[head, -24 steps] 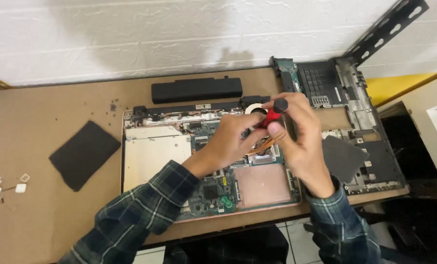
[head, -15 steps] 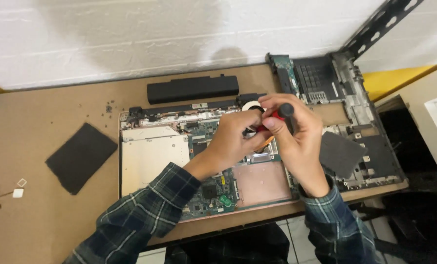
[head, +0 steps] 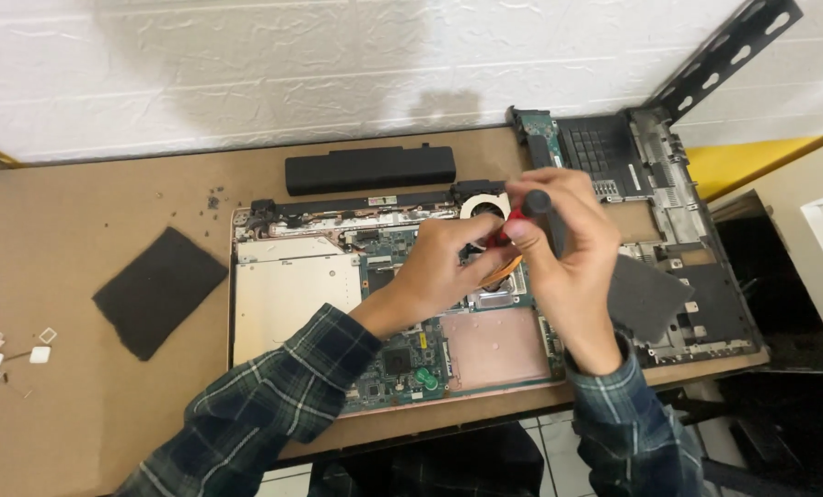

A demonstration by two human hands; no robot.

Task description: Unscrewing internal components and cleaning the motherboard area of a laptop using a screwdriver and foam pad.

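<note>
1. The opened laptop base [head: 388, 304] lies flat on the brown table [head: 108, 212], its circuit board bare to the camera, and both hands are at work over its upper middle.
2. The right hand [head: 568, 253] is clenched round a screwdriver with a red-and-black handle [head: 520, 213], the black cap poking up above the knuckles and the shaft pointing down into the board.
3. The left hand [head: 448, 267] comes in from the lower left, fingers curled in beside the screwdriver's red part; whether they pinch the shaft or only steady it cannot be told, as the fingertips are hidden.
4. Just behind the hands sits the round cooling fan [head: 481, 201], at the top edge of the base.
5. The silver optical drive [head: 292, 294] fills the left side of the base, and a pinkish plate [head: 494, 348] lies in its lower right corner.
6. The long black battery [head: 370, 169] rests on the table just beyond the base, close to the white wall.
7. The removed black top cover [head: 655, 221] lies to the right, touching the base and overhanging the table edge.
8. A black foam pad [head: 158, 290] sits apart on the left, with small white bits [head: 6, 354] near the table's left edge.
9. Both sleeves are dark green plaid [head: 264, 405].
</note>
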